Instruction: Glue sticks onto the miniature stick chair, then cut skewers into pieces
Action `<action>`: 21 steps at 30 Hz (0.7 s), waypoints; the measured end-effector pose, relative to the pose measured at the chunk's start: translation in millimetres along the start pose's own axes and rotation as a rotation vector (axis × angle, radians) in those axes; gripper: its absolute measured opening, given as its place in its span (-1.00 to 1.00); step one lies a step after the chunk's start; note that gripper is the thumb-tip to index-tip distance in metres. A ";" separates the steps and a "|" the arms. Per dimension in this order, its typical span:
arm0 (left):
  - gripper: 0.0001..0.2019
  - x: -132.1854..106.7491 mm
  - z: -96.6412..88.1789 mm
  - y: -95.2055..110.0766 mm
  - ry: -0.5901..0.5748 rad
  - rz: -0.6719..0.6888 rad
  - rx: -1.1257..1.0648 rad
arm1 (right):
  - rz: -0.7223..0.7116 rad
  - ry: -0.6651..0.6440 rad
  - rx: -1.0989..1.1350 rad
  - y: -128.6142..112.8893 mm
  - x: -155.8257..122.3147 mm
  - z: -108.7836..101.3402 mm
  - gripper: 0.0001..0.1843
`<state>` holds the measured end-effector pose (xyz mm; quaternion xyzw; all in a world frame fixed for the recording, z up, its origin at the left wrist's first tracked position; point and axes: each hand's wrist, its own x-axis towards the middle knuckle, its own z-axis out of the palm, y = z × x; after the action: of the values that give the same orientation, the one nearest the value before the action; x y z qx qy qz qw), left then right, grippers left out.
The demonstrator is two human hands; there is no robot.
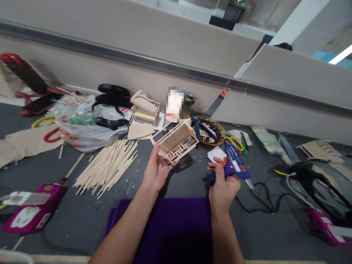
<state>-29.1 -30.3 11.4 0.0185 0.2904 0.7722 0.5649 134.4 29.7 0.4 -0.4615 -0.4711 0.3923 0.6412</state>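
Observation:
My left hand (158, 170) grips a small wooden stick model (177, 142), a box-like frame with lattice openings on its near side and a beige panel in it. It is held tilted above the dark table. Fingers of my right hand (224, 185) close around the handle of a blue glue gun (233, 165), whose small red light is lit. A clear glue stick (249, 184) pokes out of the gun's rear. Beneath both forearms lies a purple cloth (170, 223).
Loose wooden sticks (107, 167) lie left of my left hand. Behind are a plastic bag (85, 135), another stick model (145, 110) and a wire basket (220, 128) with blue pliers (202, 128). A black cord (264, 205) trails right, near a magenta device (324, 225).

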 end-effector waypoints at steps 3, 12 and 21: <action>-0.34 -1.1 2.2 -1.1 -0.013 -0.040 0.035 | 0.026 0.010 0.044 -0.6 2.3 1.9 -0.69; -0.36 -4.6 5.0 -3.9 -0.044 -0.063 0.103 | 0.044 -0.029 0.028 -2.0 0.2 3.6 -0.64; -0.40 -8.7 4.3 -10.2 -0.056 -0.028 0.136 | 0.043 -0.036 0.053 -1.4 0.5 4.9 -0.73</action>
<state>-15.6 -34.2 12.7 0.0742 0.3265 0.7419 0.5809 129.9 30.8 2.5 -0.4473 -0.4619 0.4264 0.6362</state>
